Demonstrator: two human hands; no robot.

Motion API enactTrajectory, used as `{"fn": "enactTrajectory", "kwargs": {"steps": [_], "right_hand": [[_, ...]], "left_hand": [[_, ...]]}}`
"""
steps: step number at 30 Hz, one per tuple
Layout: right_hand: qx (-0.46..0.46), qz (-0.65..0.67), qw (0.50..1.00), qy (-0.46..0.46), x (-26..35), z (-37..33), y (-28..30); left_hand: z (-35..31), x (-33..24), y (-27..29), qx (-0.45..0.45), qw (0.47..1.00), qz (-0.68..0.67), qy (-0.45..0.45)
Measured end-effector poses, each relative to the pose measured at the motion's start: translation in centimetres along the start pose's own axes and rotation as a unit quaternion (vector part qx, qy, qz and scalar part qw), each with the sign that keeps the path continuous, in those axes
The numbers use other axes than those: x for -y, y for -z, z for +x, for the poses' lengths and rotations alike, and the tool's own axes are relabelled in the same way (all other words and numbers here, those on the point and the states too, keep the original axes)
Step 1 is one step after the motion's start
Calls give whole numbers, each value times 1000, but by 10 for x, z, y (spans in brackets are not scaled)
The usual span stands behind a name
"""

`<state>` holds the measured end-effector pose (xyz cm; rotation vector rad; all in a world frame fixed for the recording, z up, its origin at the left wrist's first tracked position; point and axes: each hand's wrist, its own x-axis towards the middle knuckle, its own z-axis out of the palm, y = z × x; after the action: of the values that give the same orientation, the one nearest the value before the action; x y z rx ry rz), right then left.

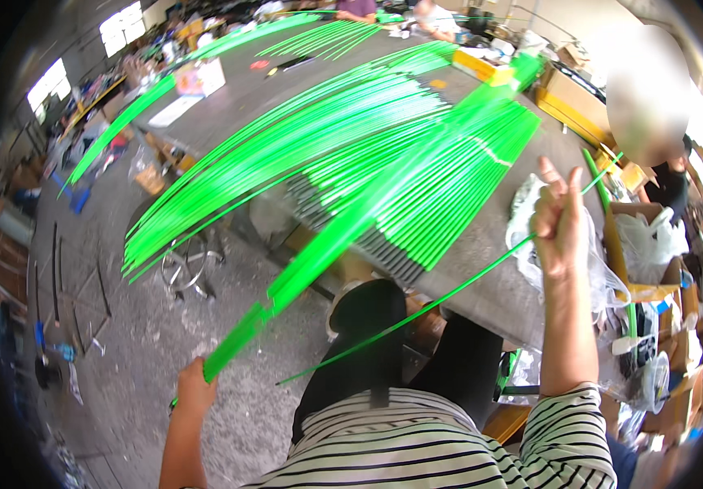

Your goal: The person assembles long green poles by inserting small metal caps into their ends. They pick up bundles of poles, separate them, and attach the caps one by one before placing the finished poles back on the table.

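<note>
My left hand [192,385] is closed round the near end of a long green strip [351,216], smeared by motion. The strip slants up and away across the table; whether it is one piece or a bundle, I cannot tell. My right hand [561,218] grips a thin green rod [449,295], with the index finger and thumb sticking up. That rod runs down across my lap to a dark tip. Between my hands, a row of green rods [457,196] with dark near ends lies on the table. Left of them fans a large spread of green rods [229,167].
The grey table [490,297] has a yellow-edged box [572,102] at its right. Clear plastic bags [523,216] lie beside my right hand. Cartons [645,269] crowd the right side. A stool base [188,269] stands at the left. Other people [437,20] are at the far side.
</note>
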<state>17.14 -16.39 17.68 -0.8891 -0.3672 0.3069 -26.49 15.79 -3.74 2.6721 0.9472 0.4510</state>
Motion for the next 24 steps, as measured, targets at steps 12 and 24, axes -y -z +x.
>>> {"fn": "enactTrajectory", "kwargs": {"steps": [12, 24], "right_hand": [[-74, 121, 982, -123, -55, -12, 102], [-44, 166, 970, -173, -56, -19, 100]], "left_hand": [[334, -331, -23, 107, 972, 55, -202], [377, -453, -159, 83, 977, 156, -120]]}}
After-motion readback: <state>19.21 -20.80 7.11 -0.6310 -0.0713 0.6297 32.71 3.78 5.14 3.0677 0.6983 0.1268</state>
